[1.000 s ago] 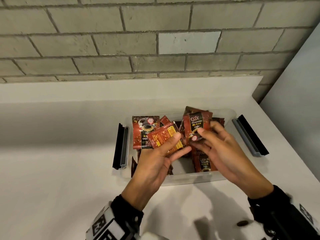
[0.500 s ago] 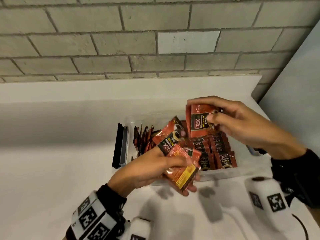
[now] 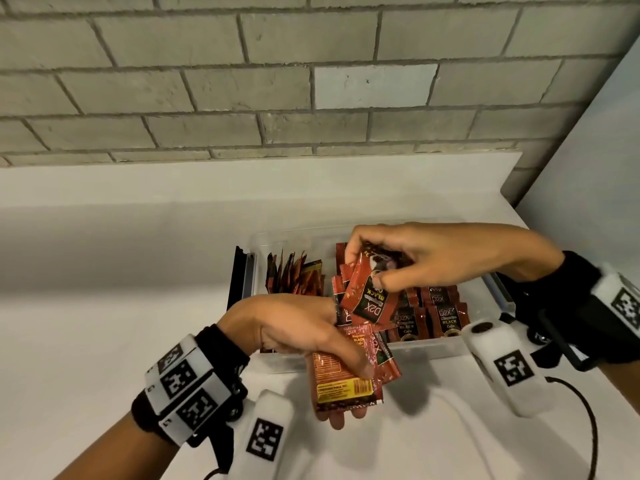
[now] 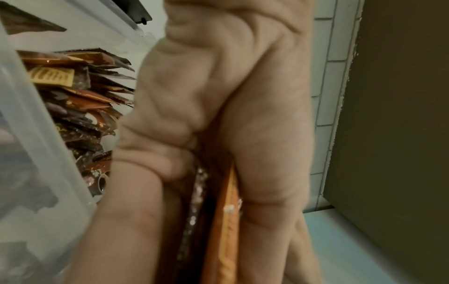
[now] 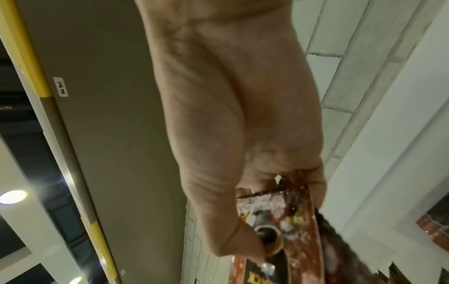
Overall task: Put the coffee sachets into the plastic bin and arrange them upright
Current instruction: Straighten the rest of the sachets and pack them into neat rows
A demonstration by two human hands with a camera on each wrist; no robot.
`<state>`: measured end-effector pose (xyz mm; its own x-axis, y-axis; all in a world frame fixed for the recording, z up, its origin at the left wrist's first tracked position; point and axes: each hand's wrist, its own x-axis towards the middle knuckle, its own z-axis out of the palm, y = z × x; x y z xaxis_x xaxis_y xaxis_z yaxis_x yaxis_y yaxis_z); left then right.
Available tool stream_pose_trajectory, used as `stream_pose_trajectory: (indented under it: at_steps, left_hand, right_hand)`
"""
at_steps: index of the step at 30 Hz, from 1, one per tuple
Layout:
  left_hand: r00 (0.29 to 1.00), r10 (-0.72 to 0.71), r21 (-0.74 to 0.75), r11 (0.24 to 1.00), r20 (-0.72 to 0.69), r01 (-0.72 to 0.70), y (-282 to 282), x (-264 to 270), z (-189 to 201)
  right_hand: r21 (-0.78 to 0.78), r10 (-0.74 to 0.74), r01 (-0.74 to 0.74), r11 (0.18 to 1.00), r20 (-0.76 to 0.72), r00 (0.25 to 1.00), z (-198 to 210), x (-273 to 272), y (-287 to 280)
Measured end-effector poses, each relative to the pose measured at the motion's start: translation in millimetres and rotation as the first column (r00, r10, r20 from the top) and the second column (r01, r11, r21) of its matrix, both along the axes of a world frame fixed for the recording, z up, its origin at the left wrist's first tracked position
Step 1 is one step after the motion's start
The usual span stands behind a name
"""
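Observation:
A clear plastic bin [image 3: 429, 344] stands on the white counter and holds red and black coffee sachets. Several stand upright in a row at its left end [image 3: 294, 271] and more stand at the front right [image 3: 446, 318]. My left hand [image 3: 332, 362] grips a small stack of sachets [image 3: 346, 382] just in front of the bin's near wall, thumb on top. In the left wrist view that stack [image 4: 223, 230] sits edge-on between thumb and fingers. My right hand [image 3: 374, 268] pinches a sachet [image 3: 367, 296] above the bin's middle, printed side toward me and upside down; the right wrist view shows it [image 5: 272, 226] under the thumb.
A black latch [image 3: 239, 275] hangs on the bin's left end. A grey brick wall [image 3: 311, 81] rises behind the counter and a pale panel [image 3: 588, 168] closes in on the right. The white counter [image 3: 104, 323] spreads to the left of the bin.
My right hand has moved left and down toward the left hand with a sachet in its fingers. The left hand still holds its stack, now lower, in front of the bin.

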<state>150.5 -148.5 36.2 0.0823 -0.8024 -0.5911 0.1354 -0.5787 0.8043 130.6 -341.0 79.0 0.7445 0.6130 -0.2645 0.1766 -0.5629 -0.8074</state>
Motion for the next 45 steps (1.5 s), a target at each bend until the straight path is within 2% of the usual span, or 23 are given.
stream_pose_trajectory:
  at_steps: [3,6,11,15,18,22,24,28,34,37,39,41,45]
  left_hand:
    - [0.997,0.047,-0.057,0.997,-0.064,-0.051,5.3,0.9,2.7]
    - [0.985,0.164,-0.169,0.971,-0.055,-0.171,10.5,-0.5,2.6]
    - [0.912,0.399,-0.276,0.87,-0.096,-0.409,14.2,-5.0,-6.7]
    - [0.847,0.516,-0.263,0.806,-0.127,-0.53,12.4,-7.1,-11.3]
    - [0.82,0.555,-0.281,0.772,-0.139,-0.57,10.6,-8.7,-13.1]
    - [0.779,0.6,-0.323,0.712,-0.182,-0.624,10.9,-10.5,-15.7]
    - [0.757,0.618,-0.331,0.683,-0.213,-0.651,10.4,-11.4,-18.3]
    - [0.694,0.678,-0.338,0.611,-0.242,-0.716,8.8,-13.4,-22.7]
    - [0.567,0.799,-0.347,0.485,-0.197,-0.803,4.2,-12.1,-26.0]
    - [0.519,0.839,-0.347,0.444,-0.163,-0.826,3.5,-12.0,-26.8]
    - [0.517,0.844,-0.349,0.446,-0.141,-0.824,4.3,-12.3,-27.1]
    - [0.535,0.836,-0.356,0.466,-0.122,-0.81,4.4,-13.1,-27.3]
    - [0.575,0.809,-0.377,0.498,-0.122,-0.781,-0.1,-15.8,-26.3]
  right_hand:
    - [0.047,-0.053,0.055,0.997,-0.024,0.998,-2.6,-2.7,-5.3]
    - [0.134,-0.187,0.19,0.973,-0.036,0.982,-4.3,-6.7,-14.5]
    - [0.329,-0.487,0.495,0.804,-0.114,0.866,-15.4,-20.1,-27.6]
    - [0.339,-0.547,0.586,0.736,-0.211,0.81,-29.2,-29.4,-25.6]
    - [0.322,-0.584,0.634,0.703,-0.246,0.773,-35.6,-32.1,-20.3]
    - [0.359,-0.677,0.748,0.559,-0.324,0.661,-44.3,-33.8,-13.9]
    - [0.387,-0.688,0.782,0.489,-0.381,0.618,-47.9,-35.3,-9.8]
    - [0.411,-0.672,0.813,0.412,-0.465,0.576,-55.3,-37.8,-2.0]
    - [0.386,-0.597,0.828,0.406,-0.575,0.56,-63.4,-40.3,2.9]
    - [0.437,-0.539,0.847,0.302,-0.654,0.53,-66.6,-42.1,4.4]
    - [0.475,-0.506,0.854,0.214,-0.694,0.512,-67.4,-42.9,3.4]
    - [0.493,-0.485,0.853,0.17,-0.712,0.508,-67.4,-43.2,1.9]
    - [0.516,-0.481,0.825,0.232,-0.676,0.558,-66.9,-43.0,6.1]
